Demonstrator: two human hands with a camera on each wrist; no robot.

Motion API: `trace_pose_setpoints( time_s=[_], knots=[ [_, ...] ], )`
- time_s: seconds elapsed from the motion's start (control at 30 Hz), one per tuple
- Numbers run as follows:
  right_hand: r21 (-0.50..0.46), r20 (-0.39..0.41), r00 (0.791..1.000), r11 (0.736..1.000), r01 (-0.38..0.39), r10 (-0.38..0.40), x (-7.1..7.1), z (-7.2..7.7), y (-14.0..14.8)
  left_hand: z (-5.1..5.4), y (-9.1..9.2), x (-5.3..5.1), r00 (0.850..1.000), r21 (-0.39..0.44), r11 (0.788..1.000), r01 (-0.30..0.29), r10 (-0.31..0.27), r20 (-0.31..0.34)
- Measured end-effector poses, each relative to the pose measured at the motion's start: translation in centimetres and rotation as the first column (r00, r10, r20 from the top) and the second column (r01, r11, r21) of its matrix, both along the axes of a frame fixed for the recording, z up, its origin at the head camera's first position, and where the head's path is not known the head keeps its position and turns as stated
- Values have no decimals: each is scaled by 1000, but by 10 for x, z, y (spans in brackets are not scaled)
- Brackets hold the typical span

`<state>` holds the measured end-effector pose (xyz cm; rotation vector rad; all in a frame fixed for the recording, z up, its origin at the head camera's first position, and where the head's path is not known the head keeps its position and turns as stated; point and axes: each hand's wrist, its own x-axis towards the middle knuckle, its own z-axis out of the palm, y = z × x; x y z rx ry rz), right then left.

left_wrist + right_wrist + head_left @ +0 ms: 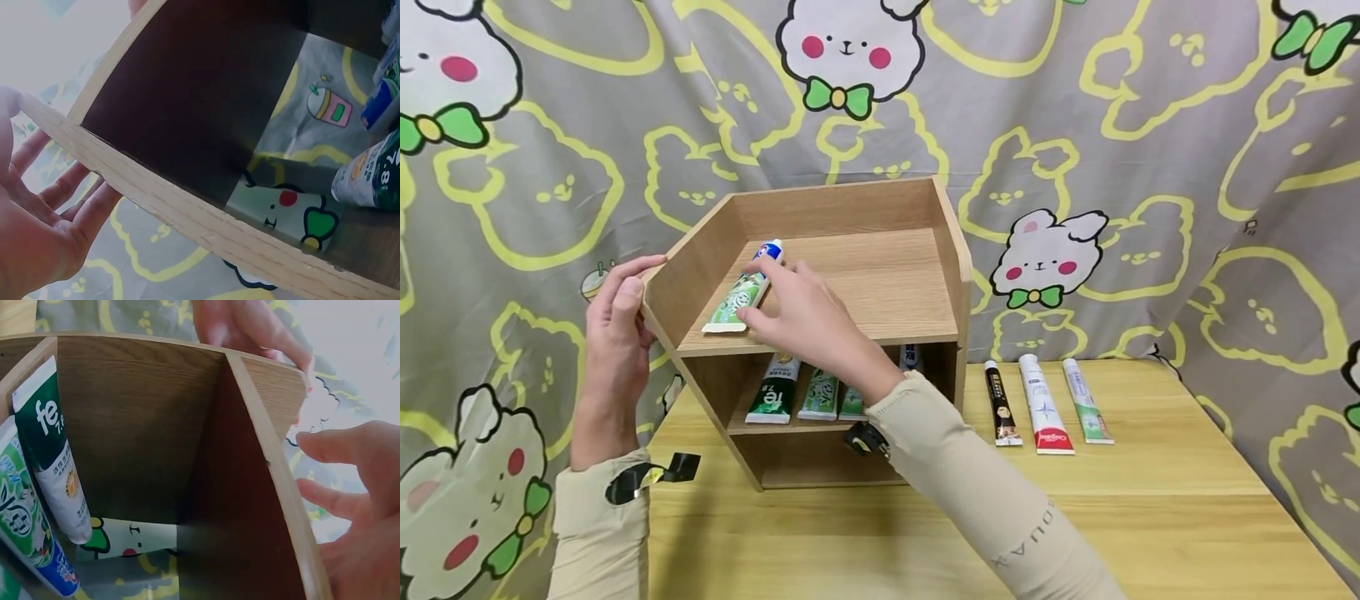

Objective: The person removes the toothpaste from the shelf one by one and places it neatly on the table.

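Observation:
A green, white and blue toothpaste tube (739,302) lies at the left of the top deck of a wooden shelf unit (865,267). My right hand (808,312) is over it with thumb and fingers apart. In the right wrist view, that hand (356,487) shows a gap between thumb and finger. My left hand (617,333) holds the unit's left side panel (175,206) near its upper front corner, thumb at the front edge, fingers against the outer face.
In the middle compartment lie several tubes, including a dark green and white one (772,396) and a green one (820,396). Right of the unit, a black tube (1000,404), a white and red Colgate tube (1043,408) and a white and green tube (1087,404) lie on the table (1157,483). A patterned curtain (1075,108) hangs behind.

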<state>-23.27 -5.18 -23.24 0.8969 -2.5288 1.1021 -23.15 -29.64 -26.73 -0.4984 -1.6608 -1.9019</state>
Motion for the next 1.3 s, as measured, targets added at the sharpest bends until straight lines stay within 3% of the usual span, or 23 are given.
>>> trace_pose_setpoints(
  time_s=[0.3,0.53,0.67,0.93,1.3],
  knots=[
    [229,7,991,964,131,-137,-6,8,-26,0,0,0,1000,15,1000,28,-28,-2],
    [380,-5,970,897,227,-243,-7,9,-42,0,-1,-2,999,10,999,47,-47,-7],
    [433,-17,964,868,245,-264,-7,10,-50,0,-2,-1,999,6,999,43,-43,-11],
    [386,15,970,896,218,-243,-9,15,-51,0,-3,-1,999,-6,999,42,-42,-5],
    [234,72,993,969,73,-92,-16,16,-34,-1,-3,0,1000,-15,1000,25,-25,3]
  ],
)
